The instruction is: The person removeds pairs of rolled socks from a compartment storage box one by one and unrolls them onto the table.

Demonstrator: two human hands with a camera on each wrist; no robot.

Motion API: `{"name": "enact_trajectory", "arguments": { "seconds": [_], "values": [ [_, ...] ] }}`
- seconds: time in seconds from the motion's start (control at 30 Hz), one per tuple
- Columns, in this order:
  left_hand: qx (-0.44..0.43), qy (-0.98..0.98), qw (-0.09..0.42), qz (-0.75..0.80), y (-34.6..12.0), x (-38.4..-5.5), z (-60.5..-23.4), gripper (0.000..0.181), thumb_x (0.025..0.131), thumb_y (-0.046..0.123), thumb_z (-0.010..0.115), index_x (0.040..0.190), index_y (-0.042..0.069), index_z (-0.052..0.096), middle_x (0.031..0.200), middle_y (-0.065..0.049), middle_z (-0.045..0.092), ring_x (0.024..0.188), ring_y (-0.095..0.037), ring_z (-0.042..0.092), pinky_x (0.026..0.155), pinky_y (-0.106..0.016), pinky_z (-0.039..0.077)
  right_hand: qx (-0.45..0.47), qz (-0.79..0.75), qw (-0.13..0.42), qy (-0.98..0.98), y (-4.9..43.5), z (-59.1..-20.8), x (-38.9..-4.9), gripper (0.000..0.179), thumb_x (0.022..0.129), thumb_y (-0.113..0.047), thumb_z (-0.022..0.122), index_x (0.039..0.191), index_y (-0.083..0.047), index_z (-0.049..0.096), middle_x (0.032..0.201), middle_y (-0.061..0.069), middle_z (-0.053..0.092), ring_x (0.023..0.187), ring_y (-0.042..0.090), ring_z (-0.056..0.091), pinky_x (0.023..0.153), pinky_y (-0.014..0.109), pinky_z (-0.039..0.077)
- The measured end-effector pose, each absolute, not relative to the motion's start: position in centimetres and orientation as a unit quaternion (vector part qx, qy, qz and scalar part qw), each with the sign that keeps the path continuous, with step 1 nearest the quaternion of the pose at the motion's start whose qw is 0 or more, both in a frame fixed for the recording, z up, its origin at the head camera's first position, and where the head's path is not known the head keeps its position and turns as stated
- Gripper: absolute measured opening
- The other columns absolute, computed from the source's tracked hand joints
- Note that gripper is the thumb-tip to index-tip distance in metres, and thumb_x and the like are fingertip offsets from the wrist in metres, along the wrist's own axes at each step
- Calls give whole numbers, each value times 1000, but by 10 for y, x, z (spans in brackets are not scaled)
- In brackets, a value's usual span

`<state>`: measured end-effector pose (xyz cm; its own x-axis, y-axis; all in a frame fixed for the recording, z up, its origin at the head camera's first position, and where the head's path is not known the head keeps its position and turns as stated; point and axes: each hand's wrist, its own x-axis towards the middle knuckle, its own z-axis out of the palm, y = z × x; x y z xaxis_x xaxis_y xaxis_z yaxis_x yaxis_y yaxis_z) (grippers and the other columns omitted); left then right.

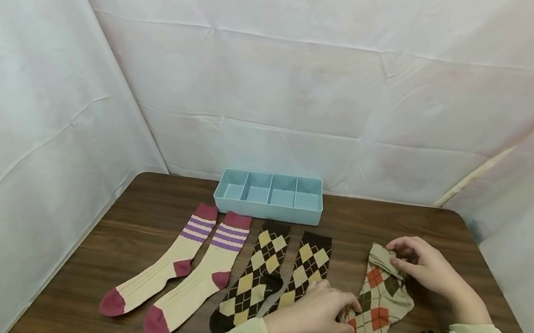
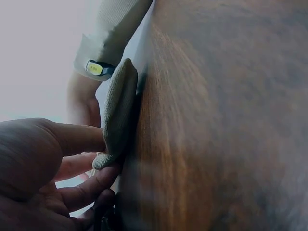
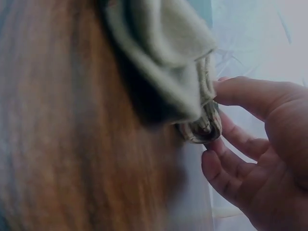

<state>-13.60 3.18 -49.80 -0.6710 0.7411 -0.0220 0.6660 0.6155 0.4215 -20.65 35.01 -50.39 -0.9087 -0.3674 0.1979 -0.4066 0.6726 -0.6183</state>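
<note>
At the right of the table lies a beige argyle sock [image 1: 371, 315] with red and green diamonds, its cuff [image 1: 383, 259] folded over. My right hand [image 1: 428, 269] pinches the cuff's right corner between thumb and fingers; the right wrist view shows the folded fabric [image 3: 168, 43] at the fingertips. My left hand [image 1: 321, 312] holds the sock's left edge near the toe. From the left wrist, the thumb lies on top of the beige knit [image 2: 118, 110], fingers at its lower edge. The left forearm partly covers a brown-and-yellow argyle sock [image 1: 310, 262].
Left of it lies a matching brown-and-yellow argyle sock [image 1: 251, 288]. Farther left are two cream socks, one outermost [image 1: 163, 265] and one inner [image 1: 205, 265], with purple stripes and maroon toes. A light blue four-part organizer box [image 1: 267, 211] stands at the table's back edge, before a white cloth [image 1: 277, 89].
</note>
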Motion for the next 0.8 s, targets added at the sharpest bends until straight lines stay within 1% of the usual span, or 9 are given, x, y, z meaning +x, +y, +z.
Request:
{"name": "enact_trajectory", "arguments": {
  "seconds": [0.17,0.27,0.4,0.5,0.57,0.67,0.8],
  "values": [
    [398,891,94,197,31,-138,-498,34,96,36,85,128,30,77,80,24,61,80,3,42,80,-21,30,219,327,36,-919,352,-504,-207,25,103,-12,78,127,-18,74,120,4,68,96,6,62,73,29,52],
    [398,889,97,203,31,-139,-499,34,96,36,85,128,29,77,78,24,59,79,3,43,80,-21,31,236,329,26,-914,354,-504,-205,29,102,-11,78,130,-16,75,123,4,68,95,8,60,71,29,51],
    [394,886,108,217,30,-139,-500,33,96,34,85,127,28,77,79,24,59,80,4,45,82,-20,31,250,335,8,-908,355,-502,-201,42,95,-16,87,134,-12,73,124,5,66,93,12,57,68,29,49],
    [391,884,119,228,29,-141,-499,32,96,33,85,127,28,77,80,23,59,82,5,46,84,-21,32,242,331,-8,-912,355,-499,-200,55,89,-24,94,137,-11,71,125,6,64,94,13,55,69,29,48],
    [390,881,127,236,28,-142,-498,31,97,32,84,127,28,77,81,23,60,83,5,47,85,-21,33,232,326,-19,-916,354,-497,-200,60,87,-28,95,138,-11,70,125,6,64,95,12,55,69,29,48],
    [392,878,132,241,27,-144,-498,31,97,32,84,127,28,77,83,23,61,84,5,47,87,-21,33,222,319,-28,-921,354,-497,-200,61,87,-30,95,140,-12,70,126,6,64,97,13,56,70,30,49],
    [400,878,122,232,26,-147,-500,30,97,33,84,126,29,78,83,24,60,84,4,45,86,-20,33,219,319,-31,-922,353,-497,-200,59,88,-27,95,139,-12,70,124,5,64,94,13,57,70,30,49]
  ]
}}
